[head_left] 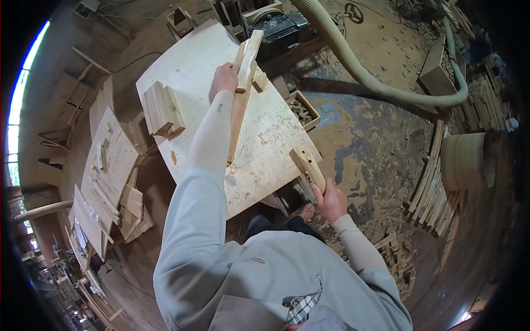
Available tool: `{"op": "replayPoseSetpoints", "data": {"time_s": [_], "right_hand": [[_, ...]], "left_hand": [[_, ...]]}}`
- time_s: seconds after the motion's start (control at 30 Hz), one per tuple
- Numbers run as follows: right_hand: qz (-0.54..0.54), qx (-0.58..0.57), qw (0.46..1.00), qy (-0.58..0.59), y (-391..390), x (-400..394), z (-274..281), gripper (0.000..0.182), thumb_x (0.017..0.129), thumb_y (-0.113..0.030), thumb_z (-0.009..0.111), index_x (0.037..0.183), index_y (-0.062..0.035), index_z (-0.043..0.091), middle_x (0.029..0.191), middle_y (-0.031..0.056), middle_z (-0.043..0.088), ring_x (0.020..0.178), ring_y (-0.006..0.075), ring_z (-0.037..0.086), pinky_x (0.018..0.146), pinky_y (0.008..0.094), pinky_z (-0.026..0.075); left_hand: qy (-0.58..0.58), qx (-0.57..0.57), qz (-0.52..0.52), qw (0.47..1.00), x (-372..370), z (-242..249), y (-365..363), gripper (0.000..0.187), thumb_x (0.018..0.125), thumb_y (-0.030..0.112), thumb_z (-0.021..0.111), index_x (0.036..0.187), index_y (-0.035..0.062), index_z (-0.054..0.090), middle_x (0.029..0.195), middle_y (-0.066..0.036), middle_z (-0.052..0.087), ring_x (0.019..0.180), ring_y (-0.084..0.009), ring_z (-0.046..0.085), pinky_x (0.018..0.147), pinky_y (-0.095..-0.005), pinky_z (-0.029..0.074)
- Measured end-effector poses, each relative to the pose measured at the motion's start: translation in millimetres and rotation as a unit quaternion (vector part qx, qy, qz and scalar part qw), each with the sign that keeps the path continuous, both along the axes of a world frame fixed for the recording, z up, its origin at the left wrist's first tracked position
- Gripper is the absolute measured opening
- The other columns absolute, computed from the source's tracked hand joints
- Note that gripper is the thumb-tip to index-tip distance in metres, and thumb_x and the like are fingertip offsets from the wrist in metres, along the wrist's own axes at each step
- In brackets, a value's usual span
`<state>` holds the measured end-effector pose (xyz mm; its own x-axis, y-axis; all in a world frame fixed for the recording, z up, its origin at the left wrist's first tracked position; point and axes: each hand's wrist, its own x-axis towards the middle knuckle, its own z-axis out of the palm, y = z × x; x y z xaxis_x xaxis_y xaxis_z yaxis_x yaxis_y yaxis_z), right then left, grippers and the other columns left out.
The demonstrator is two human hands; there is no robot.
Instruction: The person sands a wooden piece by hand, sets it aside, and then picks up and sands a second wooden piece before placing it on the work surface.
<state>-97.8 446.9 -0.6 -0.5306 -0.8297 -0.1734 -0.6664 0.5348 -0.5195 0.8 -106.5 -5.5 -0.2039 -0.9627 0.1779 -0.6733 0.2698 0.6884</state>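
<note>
My left hand (225, 77) reaches over the pale worktable (207, 41), its fingers closed on a light wooden piece (251, 55) near the far edge. Under and beside that piece, a long reddish-brown board (237, 124) runs down the tabletop towards me. A small wood block (260, 82) sits just right of the held piece. At the table's right corner, my right hand (331, 199) grips a short wooden piece (310, 170) with dark holes in its face. This piece is tilted, its upper end overlapping the table corner in this view.
A stack of wood blocks (162, 109) stands on the table's left side. Behind the table is a dark motor (281, 28), with a thick ribbed hose (359, 77) curving right. An open box of offcuts (302, 110) adjoins the right edge. Boards (113, 143) lie on another surface at left.
</note>
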Motion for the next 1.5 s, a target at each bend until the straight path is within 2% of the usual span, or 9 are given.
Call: {"op": "replayPoseSetpoints", "data": {"time_s": [0.3, 0.9, 1.07, 1.13, 1.2, 1.33, 1.4, 1.43, 1.5], "right_hand": [[-0.004, -0.034, 0.999, 0.011, -1, 0, -23, 0.047, 0.112, -0.050, 0.067, 0.122, -0.0042, 0.060, 0.087, 0.0302, 0.077, 0.083, 0.0538, 0.075, 0.073, 0.0646, 0.058], [-0.030, -0.032, 0.999, -0.010, 1, 2, -3, 0.052, 0.111, -0.058, 0.066, 0.124, -0.0076, 0.064, 0.093, 0.0294, 0.078, 0.089, 0.0539, 0.076, 0.077, 0.0649, 0.058], [-0.024, -0.006, 0.999, -0.030, 1, -1, 8, 0.050, 0.111, -0.056, 0.067, 0.122, -0.0068, 0.064, 0.093, 0.0302, 0.078, 0.090, 0.0544, 0.076, 0.078, 0.0648, 0.058], [-0.021, -0.009, 0.999, -0.031, 1, -2, 12, 0.049, 0.111, -0.054, 0.067, 0.121, -0.0060, 0.064, 0.093, 0.0299, 0.078, 0.090, 0.0543, 0.076, 0.079, 0.0648, 0.058], [-0.021, -0.006, 0.999, -0.033, 1, -2, 17, 0.049, 0.111, -0.054, 0.068, 0.122, -0.0058, 0.064, 0.093, 0.0299, 0.078, 0.090, 0.0542, 0.076, 0.079, 0.0648, 0.058], [-0.028, 0.002, 0.998, -0.050, 0, -1, 32, 0.049, 0.111, -0.053, 0.069, 0.120, -0.0053, 0.064, 0.094, 0.0300, 0.077, 0.091, 0.0548, 0.075, 0.078, 0.0629, 0.058], [-0.028, 0.003, 0.998, -0.054, -2, -2, 40, 0.049, 0.111, -0.053, 0.069, 0.120, -0.0055, 0.064, 0.095, 0.0304, 0.077, 0.092, 0.0550, 0.075, 0.079, 0.0635, 0.057], [-0.027, 0.006, 0.998, -0.055, -2, -1, 43, 0.049, 0.111, -0.054, 0.068, 0.121, -0.0058, 0.063, 0.096, 0.0308, 0.077, 0.093, 0.0552, 0.075, 0.079, 0.0642, 0.057], [-0.025, 0.017, 0.998, -0.058, -2, -2, 47, 0.049, 0.111, -0.053, 0.068, 0.124, -0.0062, 0.064, 0.097, 0.0302, 0.078, 0.093, 0.0544, 0.075, 0.080, 0.0643, 0.058]], "left_hand": [[-0.033, 0.000, -0.001, 0.999, 0, 19, 10, 0.038, 0.104, 0.042, 0.076, 0.124, 0.0114, 0.088, 0.123, -0.022, 0.084, 0.120, -0.0418, 0.077, 0.106, -0.0512, 0.059], [-0.060, -0.001, 0.030, 0.998, 3, 16, 13, 0.043, 0.107, 0.047, 0.072, 0.133, 0.0159, 0.086, 0.126, -0.024, 0.083, 0.121, -0.0431, 0.078, 0.107, -0.0516, 0.060], [0.038, -0.027, -0.027, 0.999, 6, -4, 0, 0.044, 0.106, 0.040, 0.074, 0.139, 0.0121, 0.082, 0.126, -0.026, 0.082, 0.120, -0.0421, 0.078, 0.107, -0.0502, 0.060], [0.025, 0.020, -0.034, 0.999, 8, 4, -1, 0.041, 0.104, 0.031, 0.076, 0.140, 0.0117, 0.081, 0.137, -0.022, 0.075, 0.130, -0.0436, 0.070, 0.112, -0.0504, 0.057], [-0.037, -0.161, 0.001, 0.986, 11, 11, 3, 0.039, 0.102, 0.024, 0.075, 0.136, 0.0064, 0.081, 0.125, -0.024, 0.076, 0.124, -0.0438, 0.070, 0.108, -0.0519, 0.058], [-0.154, -0.155, -0.051, 0.975, 27, 22, 11, 0.038, 0.101, 0.021, 0.073, 0.133, 0.0027, 0.081, 0.120, -0.024, 0.075, 0.120, -0.0430, 0.070, 0.107, -0.0529, 0.057], [-0.041, -0.140, -0.117, 0.982, 32, 16, 14, 0.037, 0.103, 0.025, 0.073, 0.130, 0.0029, 0.083, 0.123, -0.024, 0.074, 0.123, -0.0425, 0.069, 0.109, -0.0522, 0.056], [0.008, -0.108, -0.070, 0.992, 31, 10, 14, 0.037, 0.104, 0.030, 0.074, 0.127, 0.0041, 0.084, 0.124, -0.024, 0.074, 0.127, -0.0430, 0.068, 0.111, -0.0516, 0.054], [-0.020, -0.082, -0.039, 0.996, 33, -1, 12, 0.035, 0.103, 0.031, 0.074, 0.124, 0.0044, 0.086, 0.120, -0.024, 0.076, 0.124, -0.0426, 0.070, 0.110, -0.0504, 0.055]]}}
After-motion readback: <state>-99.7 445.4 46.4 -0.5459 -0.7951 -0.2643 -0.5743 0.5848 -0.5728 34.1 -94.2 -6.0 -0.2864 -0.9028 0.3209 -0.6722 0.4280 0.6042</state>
